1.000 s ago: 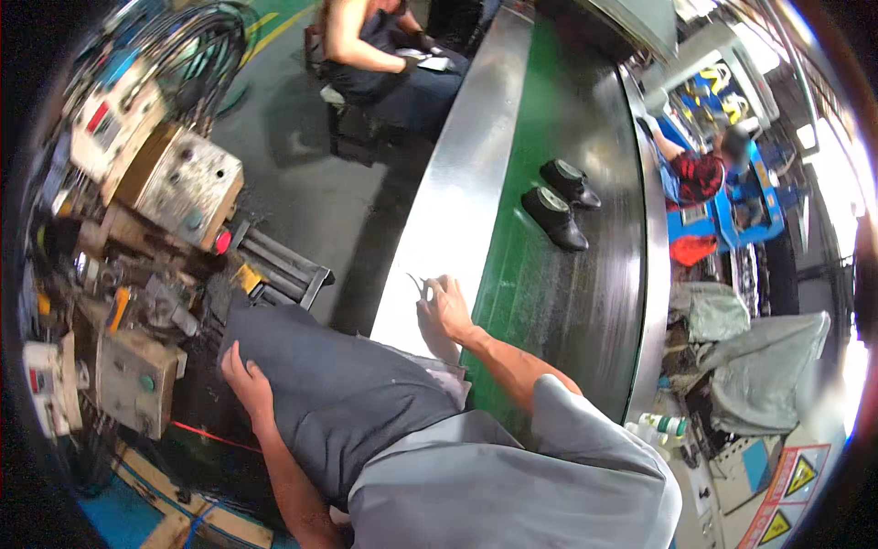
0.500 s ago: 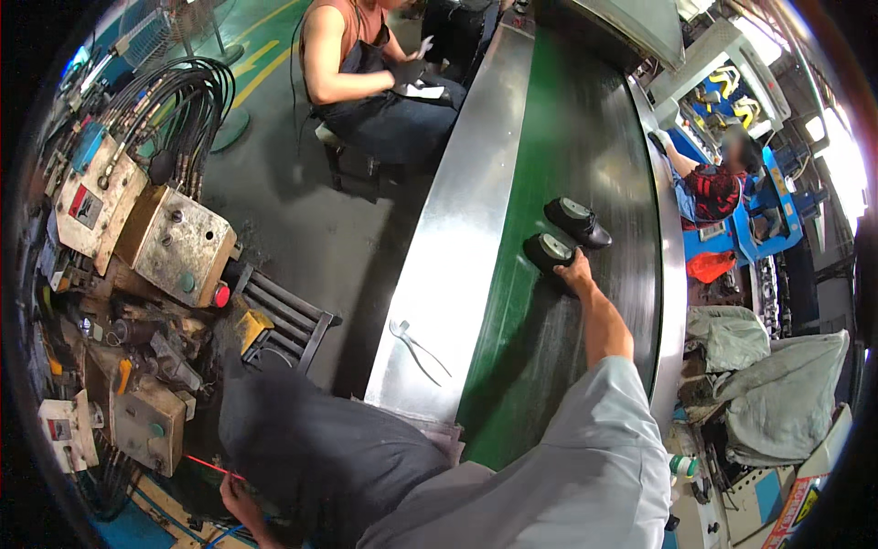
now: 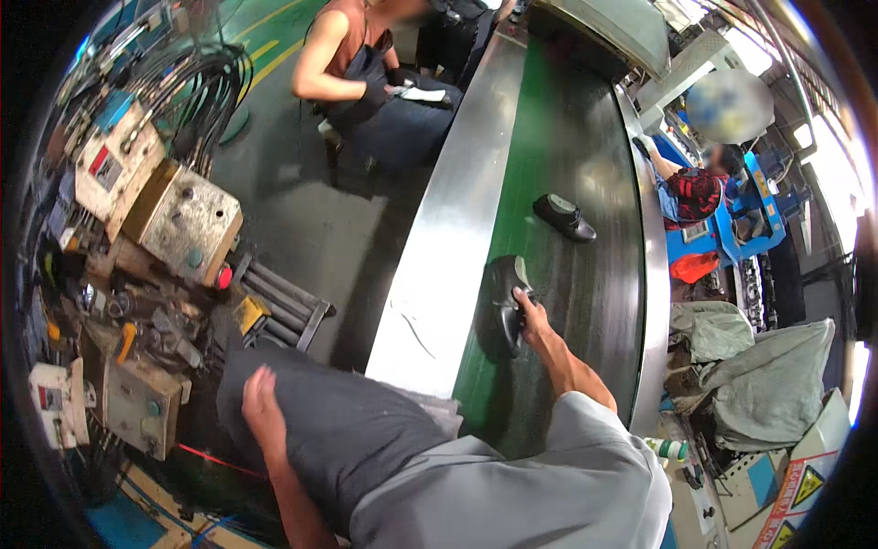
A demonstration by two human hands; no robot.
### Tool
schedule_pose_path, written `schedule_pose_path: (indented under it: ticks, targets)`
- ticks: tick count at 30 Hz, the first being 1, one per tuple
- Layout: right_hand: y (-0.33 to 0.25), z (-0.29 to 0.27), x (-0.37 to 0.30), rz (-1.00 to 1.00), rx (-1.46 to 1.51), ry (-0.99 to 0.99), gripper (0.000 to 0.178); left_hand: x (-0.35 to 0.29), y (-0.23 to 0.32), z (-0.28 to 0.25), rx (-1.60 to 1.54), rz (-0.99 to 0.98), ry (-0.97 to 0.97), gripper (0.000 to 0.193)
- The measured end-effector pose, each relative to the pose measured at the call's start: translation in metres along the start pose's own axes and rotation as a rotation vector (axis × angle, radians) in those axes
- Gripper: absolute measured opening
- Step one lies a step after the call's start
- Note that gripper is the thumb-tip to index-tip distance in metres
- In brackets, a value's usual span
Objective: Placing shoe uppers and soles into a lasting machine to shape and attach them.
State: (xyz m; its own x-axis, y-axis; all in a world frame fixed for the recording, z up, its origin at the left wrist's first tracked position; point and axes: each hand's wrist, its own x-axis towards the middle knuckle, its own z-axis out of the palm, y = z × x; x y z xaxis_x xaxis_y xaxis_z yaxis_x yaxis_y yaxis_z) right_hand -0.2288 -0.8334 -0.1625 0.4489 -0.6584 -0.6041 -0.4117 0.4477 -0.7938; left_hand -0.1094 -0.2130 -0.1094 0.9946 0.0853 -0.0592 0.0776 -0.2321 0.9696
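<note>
My right hand (image 3: 532,316) grips a black shoe (image 3: 508,334) by its side, lifted over the green and dark conveyor belt (image 3: 585,302). The shoe's grey-topped opening faces away from me and its toe points back toward me. Farther up the belt lies a second black shoe (image 3: 564,218), untouched. My left hand (image 3: 263,410) is raised in front of my dark-clad thigh, its fingers loosely stretched with nothing visible in them. Pliers (image 3: 413,328) rest on the belt's metal side ledge, partly washed out by glare.
Left of me stand worn machine boxes (image 3: 187,220) with buttons and black hoses (image 3: 210,101). A black metal rack (image 3: 283,302) is near them. Beyond the ledge a seated person (image 3: 366,101) works with gloved hands. Another person (image 3: 692,197) is across the belt, near cloth-covered equipment (image 3: 764,375).
My right hand has drawn the nearer shoe toward me and left, turning it and parting it from the other shoe. My left hand has risen from low beside the machine to my thigh.
</note>
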Motion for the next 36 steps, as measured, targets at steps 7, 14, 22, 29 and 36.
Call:
schedule_pose_path:
  ticks: [7, 14, 22, 29, 36]
  targets:
    - [-0.005, 0.169, -0.131, 0.365, 0.431, -0.905, 0.084, 0.031, 0.112, 0.069, -0.267, 0.214, -0.379, 0.058]
    - [0.035, 0.327, -0.258, 0.808, 0.264, -1.414, 0.073, 0.049, 0.131, -0.018, 0.154, 0.58, -0.051, 0.039]
    - [0.051, 0.34, -0.306, 0.095, -0.557, -1.409, 0.088, -0.012, 0.051, -0.078, 0.425, 0.289, 0.366, 0.02]
    - [0.07, 0.318, -0.309, -0.329, -0.691, -1.344, 0.091, -0.036, 0.012, -0.026, -1.118, -0.194, 0.102, 0.062]
    - [0.055, 0.323, -0.322, -0.356, -0.763, -1.368, 0.1, -0.047, 0.019, 0.013, -0.359, -0.128, 0.319, 0.073]
